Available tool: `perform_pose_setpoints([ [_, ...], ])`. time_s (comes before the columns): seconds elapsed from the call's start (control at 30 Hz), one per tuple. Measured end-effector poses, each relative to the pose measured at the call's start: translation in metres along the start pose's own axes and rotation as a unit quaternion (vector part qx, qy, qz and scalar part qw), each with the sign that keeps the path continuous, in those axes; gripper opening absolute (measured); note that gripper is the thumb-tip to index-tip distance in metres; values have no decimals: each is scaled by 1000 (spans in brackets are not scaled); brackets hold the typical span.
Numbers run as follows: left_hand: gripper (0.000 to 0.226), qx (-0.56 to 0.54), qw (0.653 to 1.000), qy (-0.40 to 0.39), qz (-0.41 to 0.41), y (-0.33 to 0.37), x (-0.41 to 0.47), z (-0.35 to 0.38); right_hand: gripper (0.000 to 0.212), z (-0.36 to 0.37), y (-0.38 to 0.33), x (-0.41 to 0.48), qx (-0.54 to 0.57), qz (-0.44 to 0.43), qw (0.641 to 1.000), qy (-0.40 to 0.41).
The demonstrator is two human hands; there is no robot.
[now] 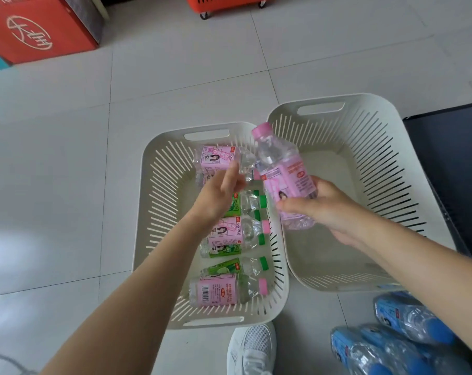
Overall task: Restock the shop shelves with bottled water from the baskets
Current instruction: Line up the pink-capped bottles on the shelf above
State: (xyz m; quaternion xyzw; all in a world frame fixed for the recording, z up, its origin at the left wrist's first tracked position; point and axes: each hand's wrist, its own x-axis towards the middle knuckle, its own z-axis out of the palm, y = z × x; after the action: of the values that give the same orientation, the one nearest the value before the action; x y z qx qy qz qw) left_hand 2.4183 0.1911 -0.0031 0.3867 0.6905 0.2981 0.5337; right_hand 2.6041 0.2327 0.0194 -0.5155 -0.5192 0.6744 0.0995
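Observation:
Two cream slotted baskets stand side by side on the tiled floor. The left basket holds several bottles of water lying on their sides, some with pink labels and caps, some with green ones. The right basket has nothing inside. My right hand grips a pink-capped bottle, held tilted above the gap between the baskets. My left hand reaches into the left basket with its fingers stretched toward a pink-labelled bottle at the far end; whether they touch it is unclear.
Several blue-capped water bottles lie on the floor at the bottom right, beside my white shoe. A dark low shelf edge runs along the right. A red box and an orange wheeled basket stand farther away.

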Motion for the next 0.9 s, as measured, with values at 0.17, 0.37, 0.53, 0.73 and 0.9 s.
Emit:
perform_pose_setpoints([
  [0.17, 74, 496, 865, -74, 9, -91, 19, 14, 53, -21, 10, 6, 41, 9, 997, 63],
  [0.37, 77, 602, 794, 47, 74, -116, 18, 39, 54, -28, 22, 2, 40, 28, 997, 65],
  [0.53, 57, 538, 842, 37, 21, -106, 9, 31, 49, -31, 20, -13, 32, 23, 997, 65],
  [0.73, 81, 380, 922, 56, -39, -53, -35, 7, 47, -45, -7, -58, 21, -2, 996, 86],
  [0.9, 88, 313, 949, 41, -1, 16, -79, 2, 43, -57, -35, -119, 25, -28, 992, 119],
])
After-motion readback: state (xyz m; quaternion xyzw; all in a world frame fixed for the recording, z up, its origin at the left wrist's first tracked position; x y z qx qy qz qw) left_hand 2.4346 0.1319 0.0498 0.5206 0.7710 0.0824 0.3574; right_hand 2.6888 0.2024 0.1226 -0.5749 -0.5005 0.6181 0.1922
